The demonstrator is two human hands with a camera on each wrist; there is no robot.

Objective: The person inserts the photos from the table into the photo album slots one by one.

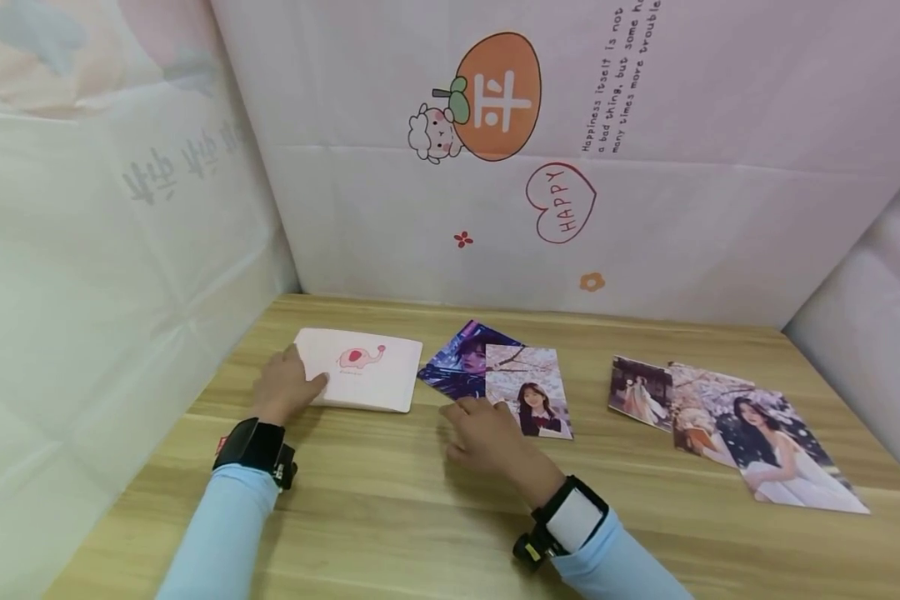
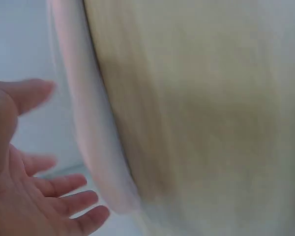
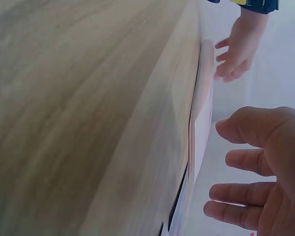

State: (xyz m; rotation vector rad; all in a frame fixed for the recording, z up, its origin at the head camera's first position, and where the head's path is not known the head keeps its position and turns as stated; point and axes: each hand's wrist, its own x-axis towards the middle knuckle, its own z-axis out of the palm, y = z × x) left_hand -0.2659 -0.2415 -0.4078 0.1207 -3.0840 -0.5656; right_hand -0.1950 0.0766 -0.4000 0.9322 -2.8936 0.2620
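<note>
A white album or booklet (image 1: 375,385) with a pink elephant on its cover lies flat at the left of the table. My left hand (image 1: 283,385) is at its left end, thumb over the cover; in the left wrist view the fingers (image 2: 71,201) are spread. To the right, a purple picture card (image 1: 446,371) lies partly under a photo card (image 1: 521,371) of a person in a dark jacket. Just in front of these cards is my right hand (image 1: 487,437), holding nothing, its fingers (image 3: 236,194) loosely bent in the right wrist view.
On the right lie three more photo cards in an overlapping row: a small one (image 1: 633,392), a blossom one (image 1: 693,396) and a larger one (image 1: 802,467) with a person in white. Printed white cloth (image 1: 375,217) walls the wooden table (image 1: 390,517) at back and sides.
</note>
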